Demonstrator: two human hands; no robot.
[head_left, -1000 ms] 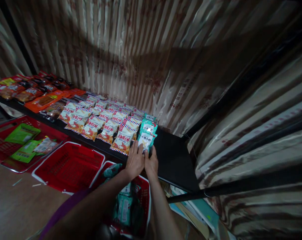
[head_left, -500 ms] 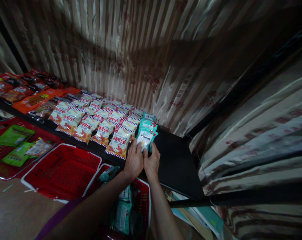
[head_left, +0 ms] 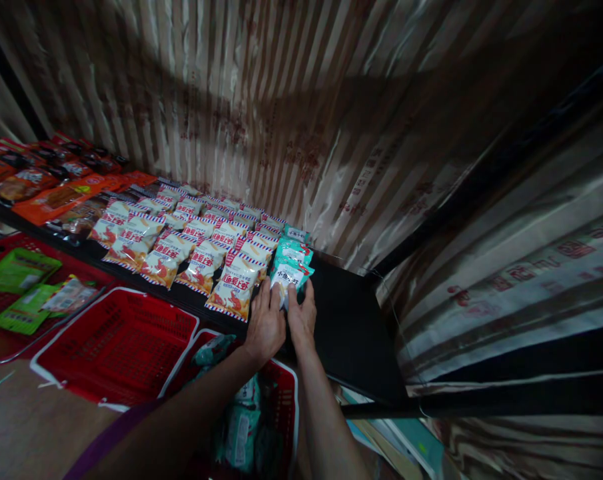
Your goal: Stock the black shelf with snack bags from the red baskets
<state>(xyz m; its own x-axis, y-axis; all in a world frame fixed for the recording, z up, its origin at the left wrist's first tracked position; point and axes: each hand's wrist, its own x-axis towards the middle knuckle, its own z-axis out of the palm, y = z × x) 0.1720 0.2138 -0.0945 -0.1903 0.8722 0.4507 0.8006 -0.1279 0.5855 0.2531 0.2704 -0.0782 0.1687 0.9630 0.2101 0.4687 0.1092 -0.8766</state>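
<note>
A teal and white snack bag (head_left: 288,279) lies at the front of a short row of teal bags (head_left: 294,251) on the black shelf (head_left: 351,320). My left hand (head_left: 267,321) holds its lower left edge, fingers pointing up the shelf. On the lower right side my right hand (head_left: 302,316) grips the same bag, thumb on its front. Just left of my left hand lies a white and orange snack bag (head_left: 234,283) with a striped border, the nearest of several rows of its kind. My palms hide the bag's lower end.
Below the shelf, a red basket (head_left: 287,420) holds more teal bags (head_left: 241,437). Beside it stands a white-rimmed red basket (head_left: 116,340), then one with green packets (head_left: 24,270). Orange packets (head_left: 61,197) fill the shelf's left. A striped curtain (head_left: 281,120) hangs behind; a dark post (head_left: 431,213) slants at right.
Both hands stay at the teal bag; my right thumb has moved up onto its front, and the bag sits slightly lower and flatter. The view has shifted a little.
</note>
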